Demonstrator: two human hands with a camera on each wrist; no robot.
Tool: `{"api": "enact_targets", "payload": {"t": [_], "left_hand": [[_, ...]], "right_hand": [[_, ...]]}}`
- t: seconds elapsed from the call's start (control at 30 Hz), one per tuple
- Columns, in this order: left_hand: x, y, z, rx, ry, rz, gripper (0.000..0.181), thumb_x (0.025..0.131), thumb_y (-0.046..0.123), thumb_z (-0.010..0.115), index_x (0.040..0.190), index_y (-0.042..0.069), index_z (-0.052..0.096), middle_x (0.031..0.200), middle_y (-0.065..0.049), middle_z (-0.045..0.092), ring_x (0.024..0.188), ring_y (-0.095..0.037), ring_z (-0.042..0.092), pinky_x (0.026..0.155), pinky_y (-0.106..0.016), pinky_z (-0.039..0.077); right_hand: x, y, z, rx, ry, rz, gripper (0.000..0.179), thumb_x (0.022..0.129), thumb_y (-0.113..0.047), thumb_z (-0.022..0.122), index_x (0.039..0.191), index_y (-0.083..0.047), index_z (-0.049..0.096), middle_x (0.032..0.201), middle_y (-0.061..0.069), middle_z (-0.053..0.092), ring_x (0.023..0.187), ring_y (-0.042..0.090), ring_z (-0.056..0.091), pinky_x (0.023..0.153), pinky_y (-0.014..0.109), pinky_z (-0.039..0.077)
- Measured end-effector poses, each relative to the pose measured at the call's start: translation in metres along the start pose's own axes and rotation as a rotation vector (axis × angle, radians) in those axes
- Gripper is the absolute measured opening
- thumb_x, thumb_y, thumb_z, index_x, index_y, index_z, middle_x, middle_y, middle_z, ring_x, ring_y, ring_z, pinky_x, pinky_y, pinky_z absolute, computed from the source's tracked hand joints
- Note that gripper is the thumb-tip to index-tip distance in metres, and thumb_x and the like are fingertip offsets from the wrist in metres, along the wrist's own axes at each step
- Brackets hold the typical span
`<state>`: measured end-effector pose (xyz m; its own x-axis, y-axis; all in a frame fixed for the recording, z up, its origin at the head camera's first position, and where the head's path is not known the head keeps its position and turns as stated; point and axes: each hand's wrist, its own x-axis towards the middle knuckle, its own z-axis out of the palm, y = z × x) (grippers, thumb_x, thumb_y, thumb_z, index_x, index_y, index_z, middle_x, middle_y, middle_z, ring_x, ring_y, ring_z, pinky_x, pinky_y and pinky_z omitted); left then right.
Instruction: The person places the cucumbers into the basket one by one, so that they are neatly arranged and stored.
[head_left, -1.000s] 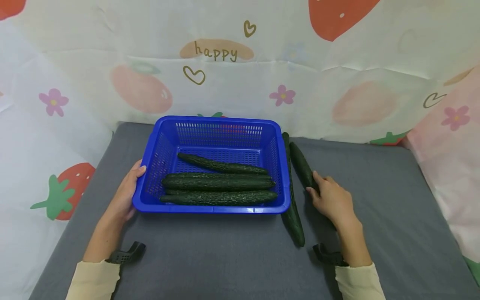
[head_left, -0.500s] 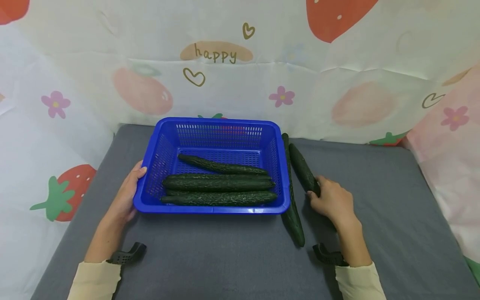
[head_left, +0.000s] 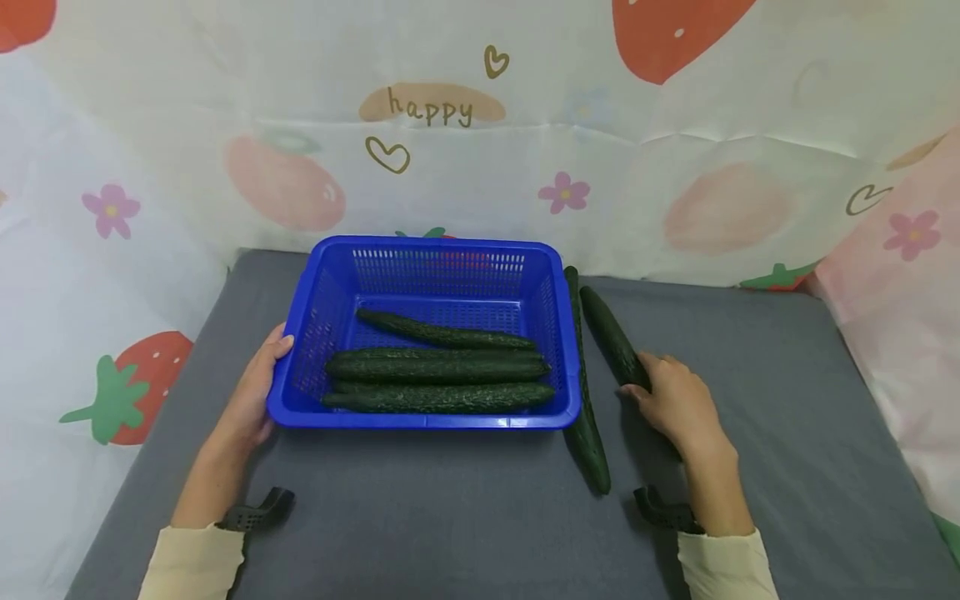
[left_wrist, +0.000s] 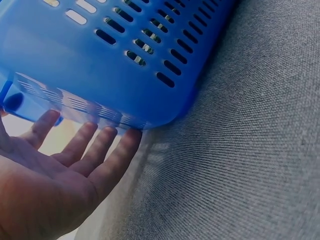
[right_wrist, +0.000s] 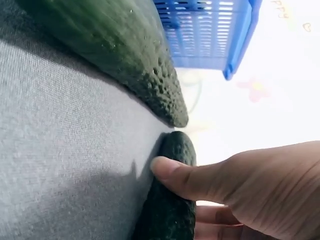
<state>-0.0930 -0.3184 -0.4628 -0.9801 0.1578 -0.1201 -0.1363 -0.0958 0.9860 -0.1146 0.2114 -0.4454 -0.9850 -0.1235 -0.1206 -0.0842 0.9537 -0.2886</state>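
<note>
A blue plastic basket with slotted walls holds several dark green cucumbers. At its left side my left hand holds it, the thumb over the rim. In the left wrist view the fingers of that hand lie along the outer wall. My right hand grips a cucumber on the cloth to the right of the basket, thumb on its near side. Another cucumber lies between that one and the basket, partly under the basket's right rim; it also looms large in the right wrist view.
Grey cloth covers the table. Behind it and at both sides hangs a white curtain printed with strawberries, flowers and hearts. Each wrist wears a black band.
My right hand has slid slightly right and nearer along the cucumber, which stays almost in place. My left hand and the basket have barely moved.
</note>
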Motion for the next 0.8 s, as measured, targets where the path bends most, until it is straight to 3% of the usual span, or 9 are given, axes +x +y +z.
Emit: {"api": "enact_targets", "payload": {"t": [0.2, 0.37, 0.8], "left_hand": [[-0.003, -0.001, 0.001, -0.023, 0.000, 0.016, 0.041, 0.116, 0.037, 0.032, 0.155, 0.025, 0.032, 0.129, 0.010, 0.064, 0.109, -0.007, 0.067, 0.087, -0.026, 0.060], [-0.001, -0.002, 0.004, -0.007, 0.000, 0.019, 0.044, 0.116, 0.037, 0.031, 0.158, 0.022, 0.030, 0.130, 0.009, 0.063, 0.111, -0.007, 0.067, 0.088, -0.026, 0.060], [-0.004, -0.011, 0.008, -0.019, -0.029, -0.007, 0.042, 0.116, 0.037, 0.031, 0.156, 0.024, 0.032, 0.128, 0.011, 0.065, 0.110, -0.006, 0.068, 0.087, -0.027, 0.061]], "right_hand": [[-0.002, -0.002, 0.000, -0.013, 0.039, 0.106, 0.051, 0.097, -0.029, 0.073, 0.137, 0.002, 0.066, 0.129, 0.032, 0.069, 0.097, 0.050, 0.071, 0.070, 0.060, 0.058], [-0.002, -0.003, 0.004, -0.009, 0.055, 0.170, 0.049, 0.099, -0.024, 0.062, 0.139, 0.005, 0.064, 0.128, 0.033, 0.066, 0.103, 0.053, 0.068, 0.079, 0.066, 0.056], [-0.022, 0.018, 0.001, 0.179, -0.051, 0.149, 0.055, 0.108, -0.028, 0.057, 0.150, 0.006, 0.051, 0.137, 0.036, 0.060, 0.114, 0.052, 0.065, 0.081, 0.064, 0.054]]}}
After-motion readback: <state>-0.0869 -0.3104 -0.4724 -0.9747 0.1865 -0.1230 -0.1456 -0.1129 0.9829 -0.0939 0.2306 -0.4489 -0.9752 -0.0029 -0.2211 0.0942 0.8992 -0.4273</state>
